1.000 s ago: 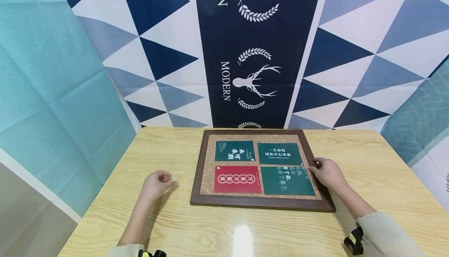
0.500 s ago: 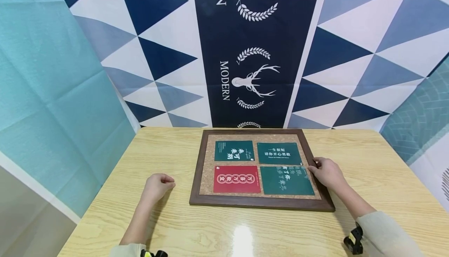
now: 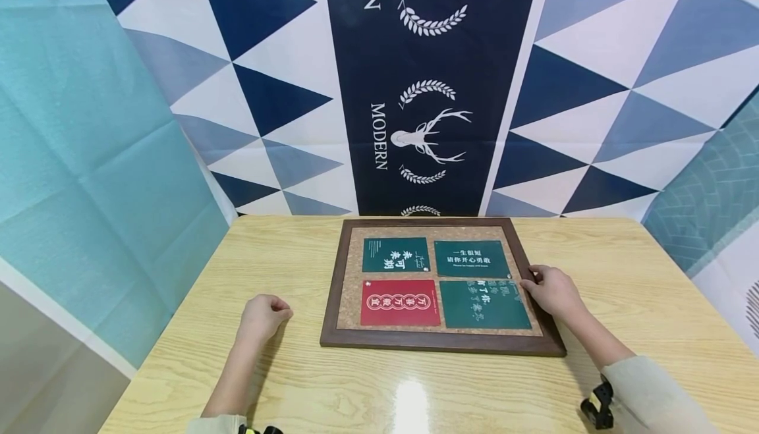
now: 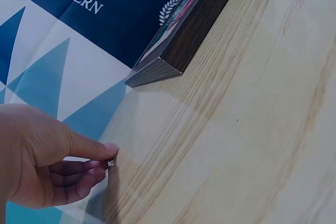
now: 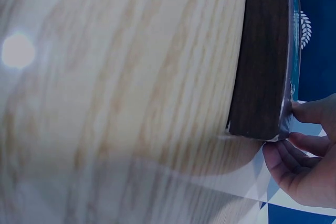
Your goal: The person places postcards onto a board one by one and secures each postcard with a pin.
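A cork board [image 3: 350, 312] in a dark brown wooden frame lies on the table, bearing several cards. My right hand [image 3: 556, 292] grips the frame's right side, thumb on top and fingers curled at the outer edge. Beside the thumb is the lower right green card [image 3: 459, 312]. To its left sits a red card [image 3: 400, 319], with two more green cards behind. Left of the board, my left hand [image 3: 259, 319] pinches a small shiny pin [image 4: 111, 162] between thumb and finger, mostly hidden by the fingertips.
The wooden table [image 3: 356, 388] extends around the board. A patterned cloth [image 3: 284, 39] hangs behind it, and a turquoise cloth [image 3: 107, 157] hangs at the left. Each wrist wears a small black camera, such as the right wrist camera [image 3: 599, 407].
My left thumb and fingers have closed together into a pinch, and that hand has drawn back slightly to the left. The right hand and the board stay in place.
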The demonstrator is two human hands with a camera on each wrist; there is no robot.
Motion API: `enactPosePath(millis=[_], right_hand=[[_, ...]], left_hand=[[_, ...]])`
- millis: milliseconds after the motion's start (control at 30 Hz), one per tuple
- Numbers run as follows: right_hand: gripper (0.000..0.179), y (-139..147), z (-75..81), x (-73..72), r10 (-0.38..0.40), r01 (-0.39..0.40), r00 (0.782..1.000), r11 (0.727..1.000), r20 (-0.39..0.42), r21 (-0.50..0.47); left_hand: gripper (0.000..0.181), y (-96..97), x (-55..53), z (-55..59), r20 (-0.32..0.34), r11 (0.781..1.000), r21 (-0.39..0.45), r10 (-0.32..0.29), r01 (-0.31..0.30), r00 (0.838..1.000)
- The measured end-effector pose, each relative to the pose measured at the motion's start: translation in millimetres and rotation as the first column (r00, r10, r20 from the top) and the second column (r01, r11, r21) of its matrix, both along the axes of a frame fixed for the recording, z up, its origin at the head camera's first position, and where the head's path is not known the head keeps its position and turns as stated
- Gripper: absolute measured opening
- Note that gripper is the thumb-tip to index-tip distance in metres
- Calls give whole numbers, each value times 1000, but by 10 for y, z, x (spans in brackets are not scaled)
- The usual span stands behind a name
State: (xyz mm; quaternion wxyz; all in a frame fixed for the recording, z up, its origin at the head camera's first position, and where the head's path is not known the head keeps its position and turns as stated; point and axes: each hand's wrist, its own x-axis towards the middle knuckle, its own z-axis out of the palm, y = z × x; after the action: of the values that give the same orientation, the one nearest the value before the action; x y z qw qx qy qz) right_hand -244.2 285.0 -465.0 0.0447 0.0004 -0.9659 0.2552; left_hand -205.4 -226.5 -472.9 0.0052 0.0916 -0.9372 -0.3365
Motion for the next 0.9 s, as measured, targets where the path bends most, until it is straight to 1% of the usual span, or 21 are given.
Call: enactPosePath(millis=[200, 333, 467, 533, 700, 900], right_hand=[[47, -1, -10, -1, -3, 3, 1000, 1000, 2, 3], [47, -1, -11, -5, -4, 4, 1000, 1000, 3, 2], [48, 0, -7, -4, -1, 1, 1000, 1000, 6, -5], [48, 0, -6, -3, 1, -1, 1000, 1000, 6, -5], [47, -6, -5, 1, 3, -3, 1000, 1000, 3, -1], [47, -7, 2, -1, 2, -2, 1000, 1000, 4, 4]], left_hand=[[8, -10, 8, 21, 1, 999, -16, -31, 31, 1000], [10, 7, 20, 53, -7, 999, -8, -40, 40, 999], [12, 54, 19, 99, -50, 997, 29, -68, 69, 996], [13, 86, 15, 126, -65, 994, 64, -85, 89, 994], [14, 171, -17, 166, -87, 985, 127, -107, 118, 990], [13, 265, -73, 196, -139, 981, 126, -133, 150, 981]])
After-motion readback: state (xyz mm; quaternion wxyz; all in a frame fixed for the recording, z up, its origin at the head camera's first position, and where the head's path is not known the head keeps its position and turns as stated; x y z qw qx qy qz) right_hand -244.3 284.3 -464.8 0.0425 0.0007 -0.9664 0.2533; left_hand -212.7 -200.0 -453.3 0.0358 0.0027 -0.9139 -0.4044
